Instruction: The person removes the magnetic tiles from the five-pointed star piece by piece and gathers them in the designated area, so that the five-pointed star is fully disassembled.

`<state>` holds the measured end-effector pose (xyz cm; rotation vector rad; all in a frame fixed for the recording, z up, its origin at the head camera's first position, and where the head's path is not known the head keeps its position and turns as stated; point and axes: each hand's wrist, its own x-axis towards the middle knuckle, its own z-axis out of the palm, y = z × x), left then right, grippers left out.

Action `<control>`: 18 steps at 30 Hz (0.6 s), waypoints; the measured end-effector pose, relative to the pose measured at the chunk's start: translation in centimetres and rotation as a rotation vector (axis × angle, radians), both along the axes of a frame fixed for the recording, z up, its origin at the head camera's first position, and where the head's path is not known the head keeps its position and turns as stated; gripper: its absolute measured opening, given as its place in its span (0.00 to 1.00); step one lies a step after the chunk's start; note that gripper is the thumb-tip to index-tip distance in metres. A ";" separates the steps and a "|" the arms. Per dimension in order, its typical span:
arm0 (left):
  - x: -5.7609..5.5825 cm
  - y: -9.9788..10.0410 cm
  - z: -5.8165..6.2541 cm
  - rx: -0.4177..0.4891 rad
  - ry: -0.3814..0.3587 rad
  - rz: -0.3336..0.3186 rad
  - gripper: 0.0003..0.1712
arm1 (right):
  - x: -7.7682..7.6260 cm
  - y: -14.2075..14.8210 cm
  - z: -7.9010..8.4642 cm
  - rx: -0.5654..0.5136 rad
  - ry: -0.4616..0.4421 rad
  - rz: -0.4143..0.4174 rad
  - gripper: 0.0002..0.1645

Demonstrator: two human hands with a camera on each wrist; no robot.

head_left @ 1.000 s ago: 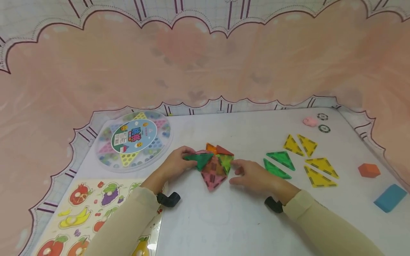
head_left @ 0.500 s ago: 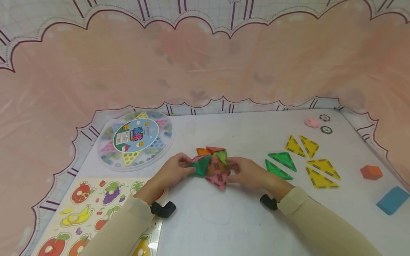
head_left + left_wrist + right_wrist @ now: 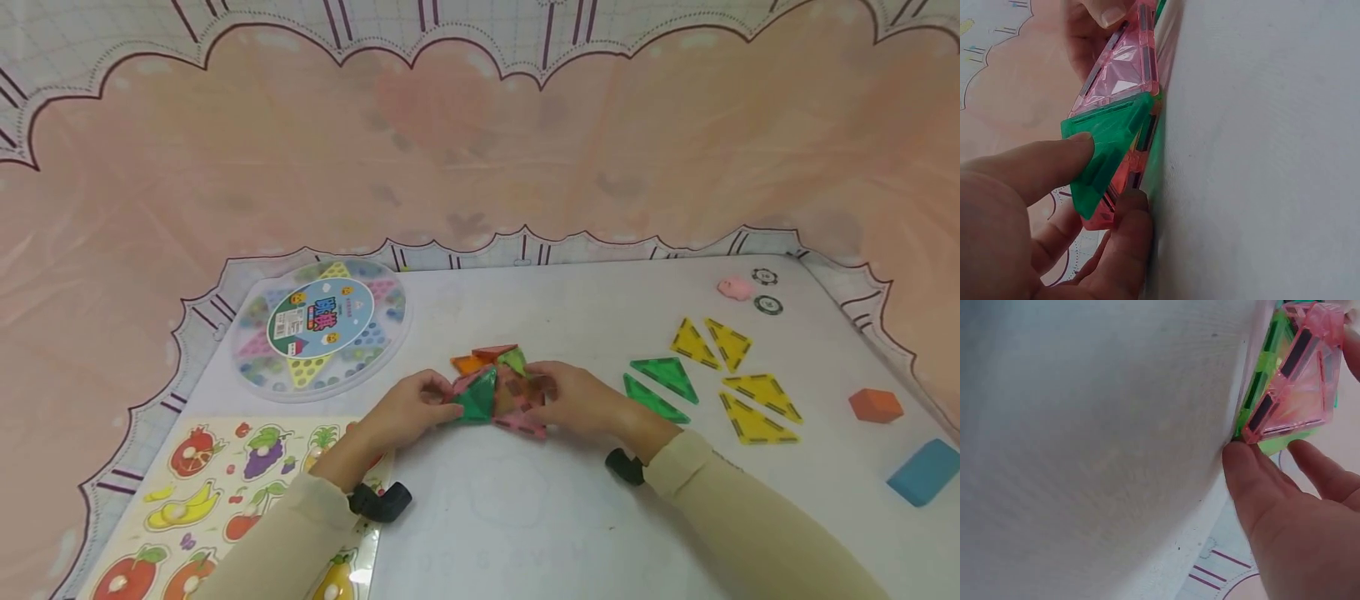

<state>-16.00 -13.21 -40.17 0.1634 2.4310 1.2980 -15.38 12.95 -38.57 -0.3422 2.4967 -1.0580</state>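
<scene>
Holding a translucent pink, green and orange tile cluster [image 3: 506,397] are left fingers [image 3: 1060,161] and right fingers [image 3: 1246,478].

The light is soft and a bit dim, and it seems to come from above. On the smooth white table [image 3: 487,533], a pale grey shadow sits beside the beige cloth right sleeve [image 3: 750,517]. A small white shine shows on the flat cream fruit board [image 3: 360,575]. In the left wrist view, the clear pink plastic triangle [image 3: 1124,72] has bright sparkles. In the right wrist view, the top left corner is dark and the table looks fuzzy.
</scene>
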 end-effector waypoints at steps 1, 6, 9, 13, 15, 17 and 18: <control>0.0 0.0 0.0 0.002 0.000 0.000 0.20 | 0.0 0.0 0.0 0.003 0.000 -0.003 0.42; 0.1 0.3 0.2 0.014 0.000 -0.002 0.21 | 0.2 0.1 -0.1 0.041 0.007 -0.022 0.40; 0.1 0.5 0.3 -0.005 0.008 -0.003 0.22 | 0.4 0.2 -0.1 0.057 0.020 -0.021 0.39; 0.1 0.5 0.4 -0.033 0.017 -0.005 0.24 | 0.5 0.3 0.0 0.063 0.031 -0.017 0.38; 0.2 0.4 0.4 -0.017 0.003 -0.006 0.25 | 0.5 0.3 0.1 0.058 0.029 -0.012 0.38; 0.1 0.3 0.4 0.018 -0.026 -0.001 0.26 | 0.5 0.3 0.1 0.054 0.021 -0.009 0.38; 0.1 0.3 0.3 0.040 -0.050 0.004 0.27 | 0.4 0.2 0.1 0.051 0.016 -0.009 0.38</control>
